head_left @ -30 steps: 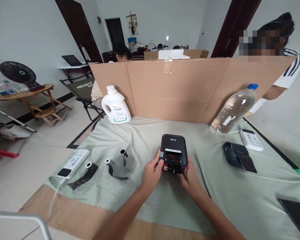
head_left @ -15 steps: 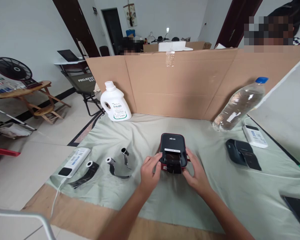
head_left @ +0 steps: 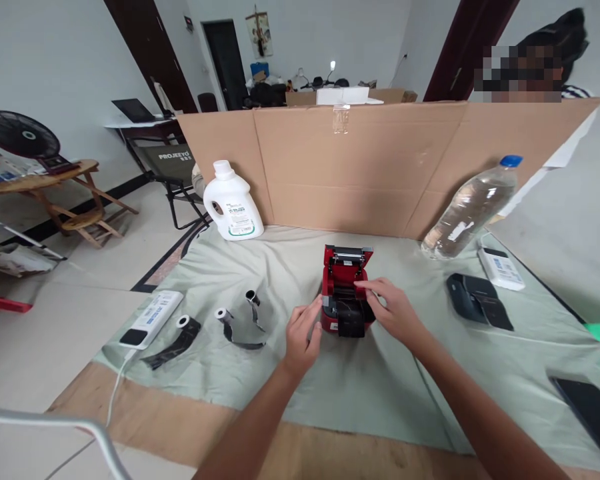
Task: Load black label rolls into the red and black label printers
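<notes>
A small red and black label printer (head_left: 341, 280) stands on the green cloth (head_left: 330, 380) in front of me, its lid swung up and back. A strip of black tape hangs out of its front. My left hand (head_left: 303, 330) rests against the printer's left side, fingers curled. My right hand (head_left: 393, 310) lies over the open top, fingers stretched out towards the inside. Left of the printer lie two rolls with black strips: a near roll (head_left: 243, 323) and a roll further left (head_left: 175, 340).
A cardboard screen (head_left: 380, 167) stands across the back; a person is partly seen behind it. A white detergent jug (head_left: 231, 203) and a water bottle (head_left: 470, 210) lean near it. A black device (head_left: 475, 300), a white box (head_left: 500, 267), a power strip (head_left: 153, 317) and a dark phone (head_left: 587, 410) lie around.
The printer's lid, closed before, now stands open. My right hand moved from the printer's right side up onto its open top. My left hand stays at its left side.
</notes>
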Tool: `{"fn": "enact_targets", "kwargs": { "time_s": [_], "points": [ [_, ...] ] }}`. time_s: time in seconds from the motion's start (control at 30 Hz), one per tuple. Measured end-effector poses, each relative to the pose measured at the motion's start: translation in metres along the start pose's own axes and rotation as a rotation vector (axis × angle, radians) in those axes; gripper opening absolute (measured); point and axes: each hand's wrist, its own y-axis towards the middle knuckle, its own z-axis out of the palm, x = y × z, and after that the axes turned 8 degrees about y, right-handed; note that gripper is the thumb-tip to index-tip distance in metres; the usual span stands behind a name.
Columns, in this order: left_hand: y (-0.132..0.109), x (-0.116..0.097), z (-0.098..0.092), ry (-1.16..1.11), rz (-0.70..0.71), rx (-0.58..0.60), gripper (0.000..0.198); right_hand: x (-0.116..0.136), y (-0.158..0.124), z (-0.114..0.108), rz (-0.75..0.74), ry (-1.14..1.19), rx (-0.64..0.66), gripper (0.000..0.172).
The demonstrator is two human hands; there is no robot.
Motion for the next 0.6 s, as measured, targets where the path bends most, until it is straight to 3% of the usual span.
{"fn": "enact_targets", "kwargs": {
  "time_s": [0.13,0.2,0.27,0.37,0.47,0.6],
  "points": [
    [0.001,0.002,0.001,-0.004,0.001,-0.026,0.049,0.016,0.061,0.0,0.106,-0.43,0.489,0.043],
    [0.002,0.001,0.001,-0.007,0.007,-0.012,0.048,0.025,0.082,0.009,0.124,-0.567,0.638,0.037],
    [0.004,0.0,0.0,-0.015,0.021,0.007,0.048,0.03,0.093,0.017,0.132,-0.618,0.707,0.03],
    [0.006,0.0,-0.001,-0.035,0.033,0.017,0.046,0.03,0.092,0.019,0.125,-0.627,0.711,0.024],
    [0.009,0.0,-0.003,-0.07,-0.016,-0.018,0.046,0.026,0.079,0.006,0.084,-0.526,0.617,0.023],
    [0.013,0.003,-0.002,-0.174,-0.18,-0.101,0.045,0.041,0.067,-0.022,0.044,-0.015,0.347,0.034]
  ]
}}
